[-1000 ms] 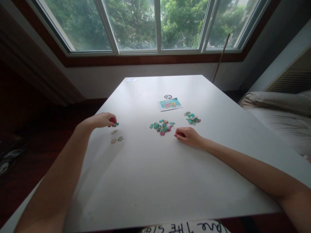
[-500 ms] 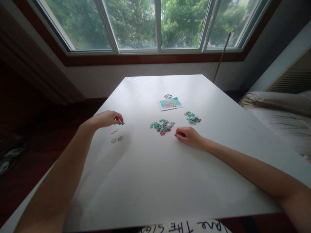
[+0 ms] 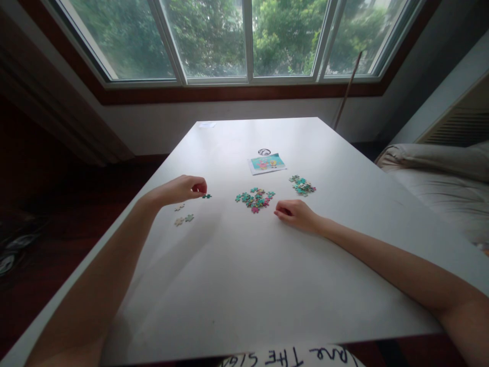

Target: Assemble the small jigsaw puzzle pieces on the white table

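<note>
Pinched in the fingertips of my left hand [image 3: 186,189] is a green jigsaw puzzle piece [image 3: 207,196], held left of the middle pile. My right hand [image 3: 294,214] rests on the table with its fingers curled; whether anything is inside them is hidden. Just left of it lies a pile of puzzle pieces [image 3: 255,200] in green, pink and yellow. A second pile of pieces [image 3: 303,186] is farther back on the right. Below my left hand are a pale loose piece [image 3: 179,221] and a green loose piece [image 3: 189,217], with more pale ones [image 3: 179,207] nearer the wrist.
A picture card [image 3: 267,163] lies on the white table [image 3: 244,275] beyond the piles, with a dark-rimmed round item [image 3: 264,152] behind it. A white slip [image 3: 207,125] is at the far left corner. A sofa [image 3: 435,178] stands to the right.
My left hand has moved right with the green puzzle piece, toward the middle pile. The right hand and both piles stay where they were.
</note>
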The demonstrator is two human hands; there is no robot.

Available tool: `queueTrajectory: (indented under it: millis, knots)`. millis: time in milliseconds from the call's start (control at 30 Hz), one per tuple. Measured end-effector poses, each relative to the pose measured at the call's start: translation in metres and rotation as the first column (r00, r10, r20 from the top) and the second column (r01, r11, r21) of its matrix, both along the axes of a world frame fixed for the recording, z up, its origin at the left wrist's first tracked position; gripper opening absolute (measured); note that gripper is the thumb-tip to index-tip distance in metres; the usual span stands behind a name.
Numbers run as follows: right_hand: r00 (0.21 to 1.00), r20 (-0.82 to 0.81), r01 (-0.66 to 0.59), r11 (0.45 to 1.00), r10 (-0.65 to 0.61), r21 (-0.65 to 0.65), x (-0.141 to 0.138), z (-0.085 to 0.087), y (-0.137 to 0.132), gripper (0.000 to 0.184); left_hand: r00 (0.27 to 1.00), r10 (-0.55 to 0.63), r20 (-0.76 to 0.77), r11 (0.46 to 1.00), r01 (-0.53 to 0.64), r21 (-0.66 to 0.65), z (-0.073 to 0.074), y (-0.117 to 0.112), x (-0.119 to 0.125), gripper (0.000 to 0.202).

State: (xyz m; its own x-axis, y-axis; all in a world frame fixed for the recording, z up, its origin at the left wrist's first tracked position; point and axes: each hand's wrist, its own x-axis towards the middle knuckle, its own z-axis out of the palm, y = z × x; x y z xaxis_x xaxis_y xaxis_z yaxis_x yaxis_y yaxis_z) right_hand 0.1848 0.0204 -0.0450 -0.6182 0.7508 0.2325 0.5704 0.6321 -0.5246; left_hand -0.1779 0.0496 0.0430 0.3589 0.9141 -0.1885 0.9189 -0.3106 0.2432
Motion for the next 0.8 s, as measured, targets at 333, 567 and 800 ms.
queueTrajectory:
  millis: [333,567,800]
  knots:
    - [1.0,-0.004,0.003,1.0,-0.003,0.001,0.0,0.001,0.0,0.017,0.852,0.027,0.522,0.99,0.051,-0.134,-0.018,-0.001,0.037,0.029]
    - [1.0,-0.017,-0.022,1.0,0.022,0.019,-0.005,0.008,-0.001,0.016,0.586,0.183,0.79,0.925,0.17,-0.34,-0.059,-0.015,0.09,0.035]
    - [0.984,-0.114,-0.135,0.99,0.139,0.036,-0.013,0.012,-0.009,0.023,0.453,0.181,0.873,0.926,0.22,-0.306,-0.074,-0.04,0.111,0.034]
